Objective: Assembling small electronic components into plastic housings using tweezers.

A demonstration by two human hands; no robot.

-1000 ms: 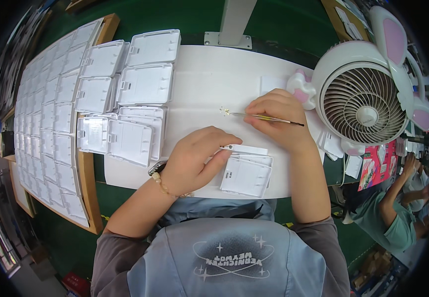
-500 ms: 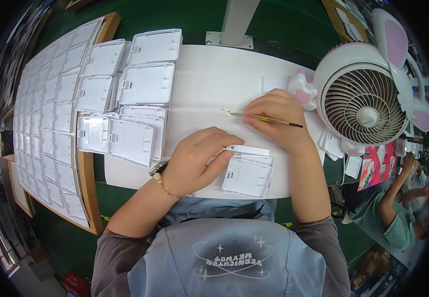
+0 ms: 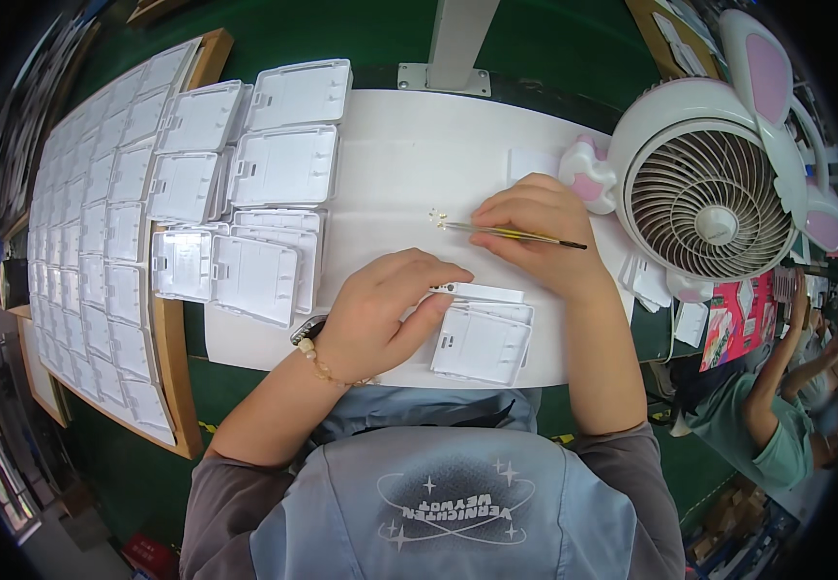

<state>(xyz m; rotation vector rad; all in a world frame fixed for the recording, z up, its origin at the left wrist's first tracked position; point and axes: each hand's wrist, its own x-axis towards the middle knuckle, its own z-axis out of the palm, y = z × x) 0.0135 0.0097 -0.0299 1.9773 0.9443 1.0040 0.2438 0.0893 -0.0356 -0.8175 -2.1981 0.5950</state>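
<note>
With its fingers closed, my right hand (image 3: 537, 230) holds slim tweezers (image 3: 520, 234), their dark end pointing right. The tips reach left to several tiny gold-coloured pieces (image 3: 437, 217) lying on the white table surface; whether one is between the tips is too small to tell. My left hand (image 3: 387, 304) pinches the left end of a narrow white plastic part (image 3: 485, 293), seen edge-on with small dark spots by the thumb. Just nearer to me lies a small stack of white plastic covers (image 3: 482, 343). The left palm rests on the table.
Stacks of white covers (image 3: 256, 274) stand left of my hands. Beyond them, a wood-edged board (image 3: 175, 372) carries rows of similar covers. A white-and-pink fan (image 3: 709, 193) stands at the right. Farther right, a person in a green shirt (image 3: 762, 425) sits nearby.
Very little differs: the tweezers and right hand have shifted slightly left, and the tiny pieces look a bit more spread out. My left hand keeps its grip.
</note>
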